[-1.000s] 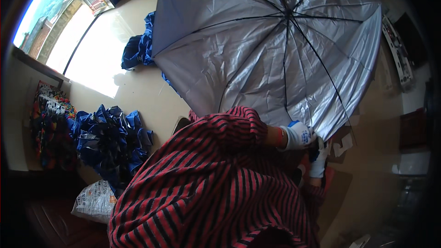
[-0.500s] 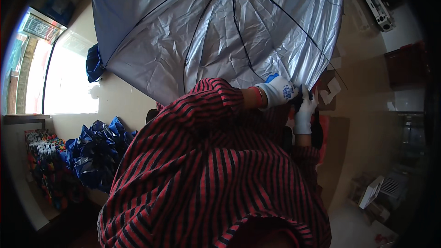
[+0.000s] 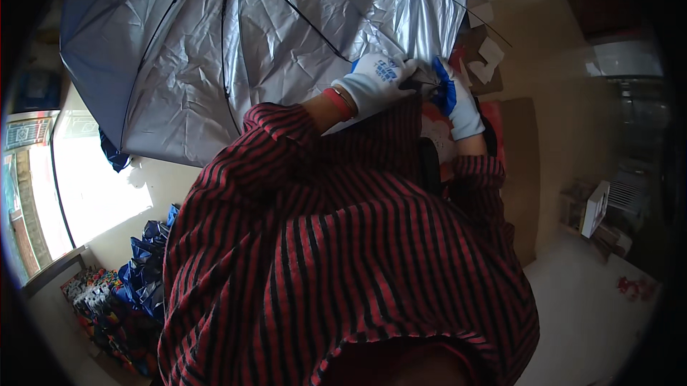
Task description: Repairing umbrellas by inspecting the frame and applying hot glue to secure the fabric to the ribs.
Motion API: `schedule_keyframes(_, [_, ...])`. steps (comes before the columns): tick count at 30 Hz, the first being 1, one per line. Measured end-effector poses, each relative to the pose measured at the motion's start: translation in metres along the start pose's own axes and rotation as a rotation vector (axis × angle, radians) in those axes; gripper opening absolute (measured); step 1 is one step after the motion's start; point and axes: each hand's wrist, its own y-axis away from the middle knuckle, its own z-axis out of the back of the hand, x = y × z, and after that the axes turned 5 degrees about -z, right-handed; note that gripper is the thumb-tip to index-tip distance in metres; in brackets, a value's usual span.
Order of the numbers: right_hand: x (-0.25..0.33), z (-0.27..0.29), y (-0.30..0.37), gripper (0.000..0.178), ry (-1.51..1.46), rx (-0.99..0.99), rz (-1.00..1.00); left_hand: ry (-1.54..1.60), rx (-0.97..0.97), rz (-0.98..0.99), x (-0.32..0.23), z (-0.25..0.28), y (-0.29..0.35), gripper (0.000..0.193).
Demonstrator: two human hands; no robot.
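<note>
A large umbrella is spread open in front of me, its silvery, creased inner side and thin dark ribs showing. At the near right of its rim, my left hand, in a white glove with blue coating, is closed on the umbrella's canopy edge. Close beside it, my right hand, gloved alike, pinches at the same gathered edge. The fingertips of both hands nearly meet, and whatever small part lies between them is too dark to make out. One thin rib sticks out past the canopy on the right.
Blue folded fabric is heaped at my left, by a pile of multicoloured small items. Brown cardboard lies on the floor to the right, with torn white paper above it. A white box-like object stands farther right.
The view has shifted, so the umbrella appears farther left and higher. My right hand has turned, showing its blue-coated fingers. Both hands stay at the canopy edge.
</note>
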Motion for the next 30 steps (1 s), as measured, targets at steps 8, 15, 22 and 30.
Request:
schedule_keyframes(8, [0.026,-0.037,0.048,0.023,0.389,-0.438,0.916,-0.144,-0.748,0.641,0.099,0.054,0.163,0.057])
schedule_keyframes(15, [0.042,-0.156,0.041,0.035,1.162,-0.099,1.431,-0.149,-0.215,1.086,0.101,0.088,0.21,0.08])
schedule_keyframes(22, [0.002,-0.203,-0.038,0.057,1.898,-0.307,1.312,-0.239,-0.126,1.036,0.11,0.062,0.166,0.041])
schedule_keyframes(30, [0.015,-0.193,-0.051,0.04,1.819,-0.142,1.274,-0.272,-0.214,0.926,0.116,0.061,0.159,0.024])
